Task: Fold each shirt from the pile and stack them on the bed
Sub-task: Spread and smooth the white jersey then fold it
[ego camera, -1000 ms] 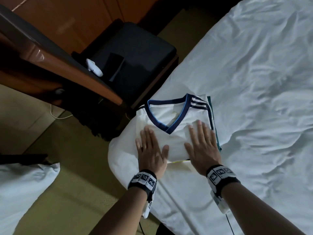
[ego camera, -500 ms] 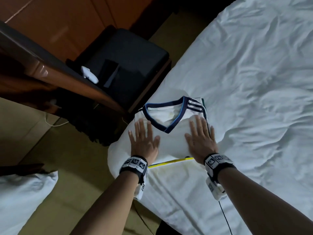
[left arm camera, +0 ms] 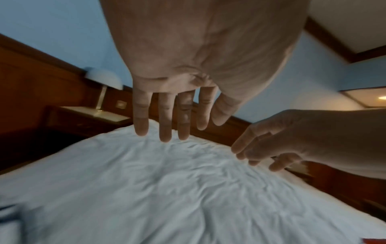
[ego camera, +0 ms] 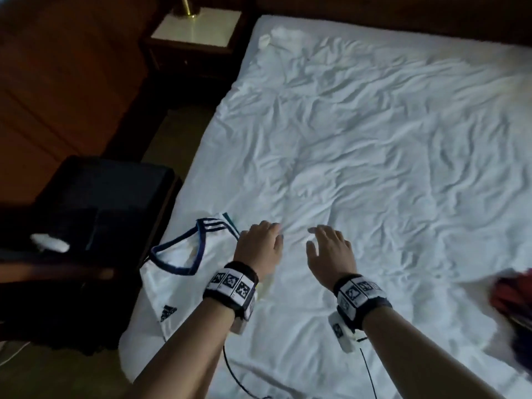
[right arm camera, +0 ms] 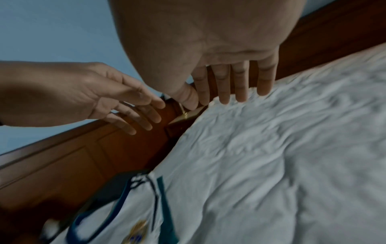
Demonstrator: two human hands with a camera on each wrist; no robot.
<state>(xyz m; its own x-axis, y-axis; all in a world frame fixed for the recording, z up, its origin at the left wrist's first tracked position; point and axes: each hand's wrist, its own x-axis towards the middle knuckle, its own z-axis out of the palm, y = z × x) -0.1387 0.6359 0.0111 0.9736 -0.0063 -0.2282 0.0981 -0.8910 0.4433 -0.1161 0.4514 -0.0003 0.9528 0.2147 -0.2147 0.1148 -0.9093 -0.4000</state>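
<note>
A folded white shirt (ego camera: 184, 272) with a navy V-collar lies at the bed's near left corner; it also shows in the right wrist view as the white shirt (right arm camera: 117, 219). My left hand (ego camera: 259, 243) hovers just right of the shirt, fingers relaxed, holding nothing. Further right, my right hand (ego camera: 328, 249) hangs over the bare white sheet (ego camera: 374, 168), also empty. In the left wrist view the left hand (left arm camera: 167, 125) has straight fingers above the sheet. The right hand (right arm camera: 234, 89) shows the same in its own view. A red and dark pile of clothes (ego camera: 515, 300) sits at the right edge.
A dark padded stool (ego camera: 95, 203) with a white object (ego camera: 50, 243) stands left of the bed. A bedside table (ego camera: 195, 30) with a lamp base is at the far left. A small white cloth (ego camera: 282, 38) lies near the head of the bed.
Both hands have lifted off the folded shirt and moved right over the sheet. The head view has swung up and right, so the clothes pile now shows.
</note>
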